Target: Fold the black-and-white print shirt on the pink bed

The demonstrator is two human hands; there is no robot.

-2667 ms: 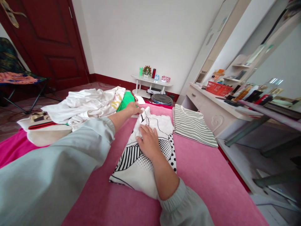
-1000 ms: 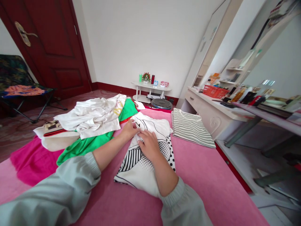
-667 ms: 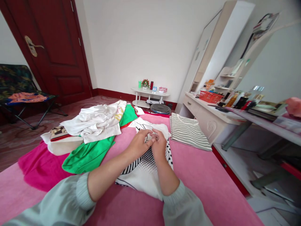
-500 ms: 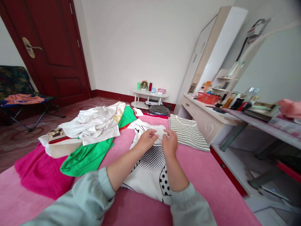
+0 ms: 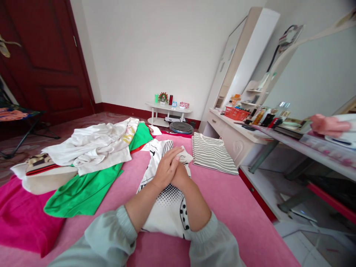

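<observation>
A white shirt with a black dot-and-stripe print (image 5: 169, 207) lies lengthwise on the pink bed cover (image 5: 233, 207) in front of me. Both my hands rest on its far half, one over the other. My left hand (image 5: 166, 167) lies on top with its fingers stretched out flat, fingertips near the shirt's bunched far edge (image 5: 187, 157). My right hand (image 5: 180, 178) is underneath it, pressed on the cloth, with its fingers hidden by the left hand.
A folded black-and-white striped top (image 5: 211, 154) lies to the right near the bed edge. To the left sit a crumpled white garment (image 5: 91, 146), a green one (image 5: 83, 189), a magenta one (image 5: 19, 218). A white dressing table (image 5: 236, 135) stands right.
My hands, apart and pinching the shirt's far edge half a second ago, have come together and now lie stacked flat on the shirt. The view has shifted to the right.
</observation>
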